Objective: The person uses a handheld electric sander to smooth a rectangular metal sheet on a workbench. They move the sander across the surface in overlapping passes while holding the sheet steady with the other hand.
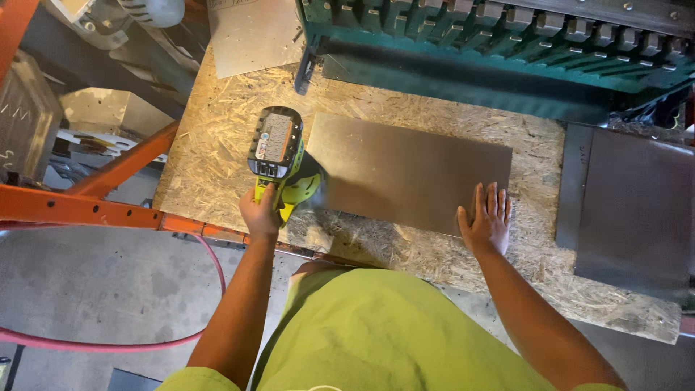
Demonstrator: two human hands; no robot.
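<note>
A flat grey metal sheet [405,170] lies on a chipboard bench top [217,145]. My left hand [260,211] grips the handle of a lime-green cordless power tool [279,156] with a black battery pack on top; the tool's head rests at the sheet's left edge. My right hand [486,217] lies flat, fingers spread, on the sheet's near right corner.
A green metal machine [499,43] with a row of clamp fingers stands along the back. Dark metal sheets [630,210] lie at the right. Another pale sheet [253,36] sits at the back left. An orange steel frame [94,206] and a pink hose [108,340] are at the left, over concrete floor.
</note>
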